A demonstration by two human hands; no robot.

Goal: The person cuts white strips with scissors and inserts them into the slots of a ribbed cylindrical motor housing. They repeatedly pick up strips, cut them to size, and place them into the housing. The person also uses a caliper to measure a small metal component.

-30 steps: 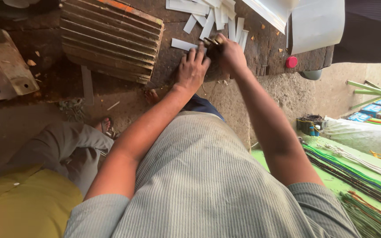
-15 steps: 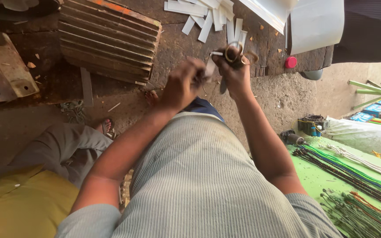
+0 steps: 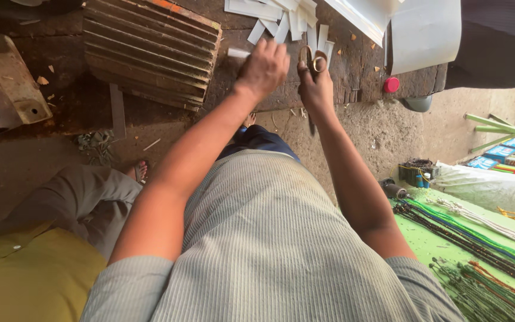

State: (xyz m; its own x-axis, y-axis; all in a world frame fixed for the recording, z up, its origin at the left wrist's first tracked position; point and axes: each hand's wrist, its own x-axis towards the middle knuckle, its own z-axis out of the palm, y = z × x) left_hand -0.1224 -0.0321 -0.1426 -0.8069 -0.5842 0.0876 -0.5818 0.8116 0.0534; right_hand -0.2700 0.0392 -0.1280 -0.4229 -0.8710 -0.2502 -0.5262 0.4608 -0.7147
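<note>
Beside the ribbed metal block, the left hand pinched a white paper strip, while the right hand closed round scissors, fingers through the loops. Cutting strips seemed the step in hand; next called for feeding paper squarely between the blades, toward the pile of strips beyond.
</note>
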